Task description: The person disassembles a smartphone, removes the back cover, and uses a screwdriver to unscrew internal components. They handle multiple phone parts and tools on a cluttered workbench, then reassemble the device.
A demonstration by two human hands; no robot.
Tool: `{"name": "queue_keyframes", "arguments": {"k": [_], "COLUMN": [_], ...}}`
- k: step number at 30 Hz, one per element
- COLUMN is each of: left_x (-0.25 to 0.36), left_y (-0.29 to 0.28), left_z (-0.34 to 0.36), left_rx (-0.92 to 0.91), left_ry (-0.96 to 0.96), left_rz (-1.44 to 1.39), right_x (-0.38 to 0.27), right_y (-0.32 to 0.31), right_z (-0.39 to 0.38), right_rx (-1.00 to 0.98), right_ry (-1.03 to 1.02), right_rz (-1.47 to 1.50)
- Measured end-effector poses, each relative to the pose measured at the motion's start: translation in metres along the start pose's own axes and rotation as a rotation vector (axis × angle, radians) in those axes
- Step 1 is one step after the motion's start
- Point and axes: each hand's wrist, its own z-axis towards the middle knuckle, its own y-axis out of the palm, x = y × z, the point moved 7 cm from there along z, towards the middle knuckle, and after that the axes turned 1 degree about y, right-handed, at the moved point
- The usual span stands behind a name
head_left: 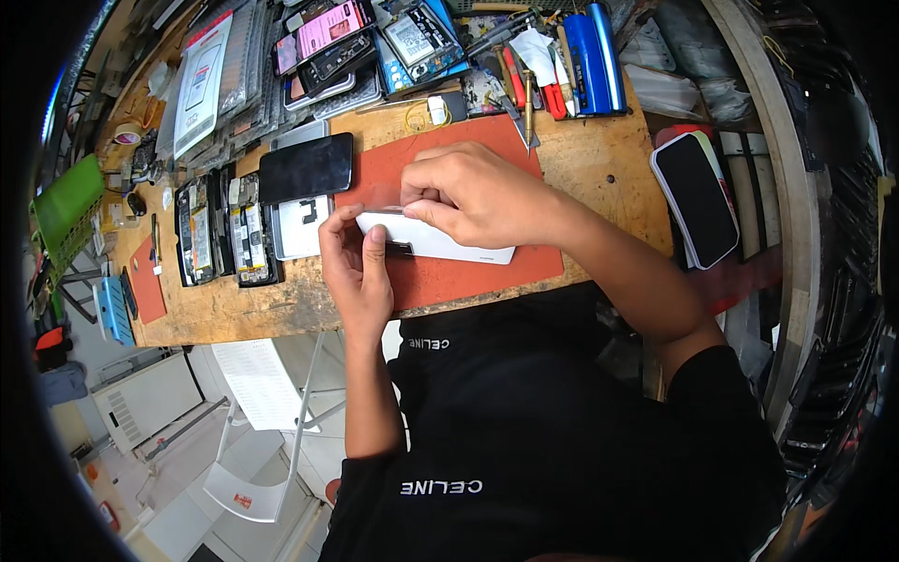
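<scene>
My left hand [356, 276] grips a white phone [459, 245] by its left end, thumb on the near face and fingers behind. The phone is tilted over an orange mat [510, 164], its white back toward me, with a dark camera area near my left thumb. At the phone's far long edge my right hand [459, 187] is closed, thumb and curled fingers pressed together; whatever lies between them is hidden. Left of my hands a black-screened phone [306, 169] rests partly over a white phone panel [302, 234]. Beside them lie opened phones [249, 234] with batteries and inner parts exposed.
Stacked phones and parts [328, 47] crowd the wooden bench's far side. Red-handled tools [552, 101], a metal blade [521, 129] and blue rolls [599, 66] sit far right. Another phone [695, 199] lies at the right. A white folding chair [248, 487] stands below left.
</scene>
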Motion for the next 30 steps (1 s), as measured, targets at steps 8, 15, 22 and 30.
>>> {"name": "queue_keyframes", "arguments": {"k": [8, 15, 22, 30], "left_x": [-0.007, 0.005, 0.032, 0.078], "left_y": [-0.005, -0.014, -0.005, 0.051], "left_z": [-0.001, 0.002, 0.007, -0.013], "left_rx": [-0.136, -0.147, -0.269, -0.453], "left_ry": [-0.006, 0.156, 0.324, 0.529], "left_rz": [0.001, 0.225, 0.365, 0.653], "right_x": [-0.013, -0.025, -0.022, -0.011], "right_y": [-0.005, -0.032, -0.046, -0.013], "right_z": [-0.017, -0.051, -0.101, -0.137], "right_rx": [0.024, -0.002, 0.150, 0.551], "right_ry": [0.009, 0.173, 0.300, 0.177], "right_rz": [-0.084, -0.107, -0.066, 0.026]}}
